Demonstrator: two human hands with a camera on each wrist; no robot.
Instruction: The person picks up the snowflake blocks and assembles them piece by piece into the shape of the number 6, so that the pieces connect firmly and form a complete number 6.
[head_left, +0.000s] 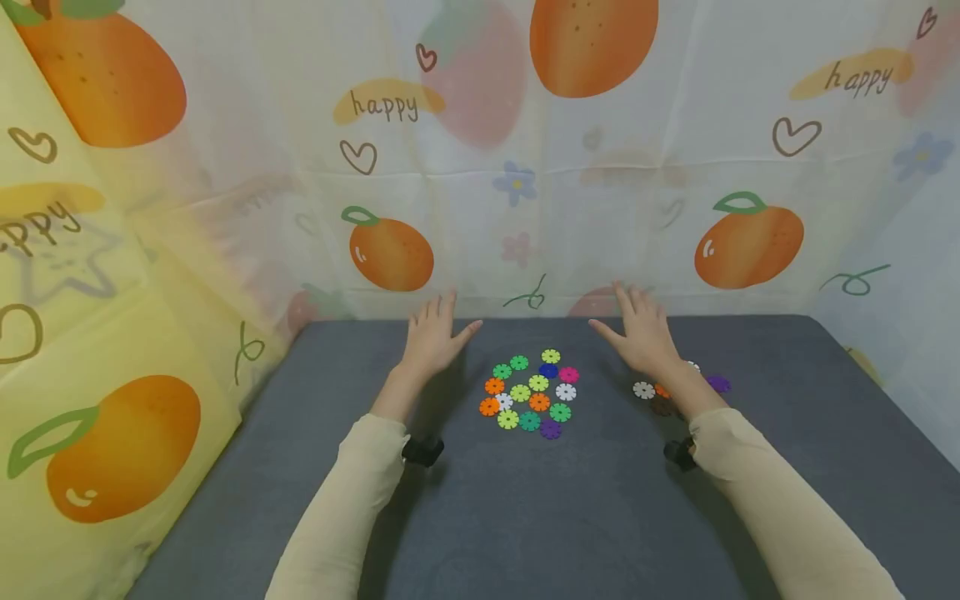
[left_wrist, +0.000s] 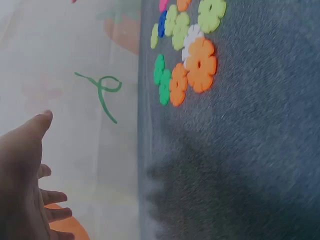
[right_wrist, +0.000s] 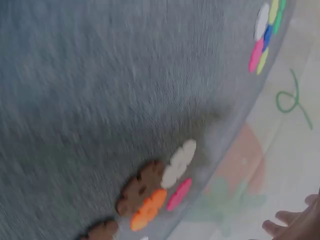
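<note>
My left hand (head_left: pixel 431 337) is held above the table, left of a loose group of flower-shaped plastic discs, its fingers spread and nothing in it. In that group lie an orange disc (head_left: pixel 539 402), a purple disc (head_left: pixel 551 429), a white disc (head_left: pixel 566 392) and several green and yellow ones. Over the table's right side hovers my right hand (head_left: pixel 643 333), fingers straight, also holding nothing. Beneath the right forearm is a second group, partly hidden, with a white disc (head_left: pixel 643 390) and a brown disc (right_wrist: pixel 141 189). Both hands are apart from the discs.
The dark grey table (head_left: pixel 525 517) ends at the back against a hanging cloth (head_left: pixel 465 192) printed with oranges and hearts. More yellow cloth (head_left: pixel 150 333) hangs at the left. A black wrist camera (head_left: pixel 423 451) sits on the left wrist, another (head_left: pixel 680 455) on the right.
</note>
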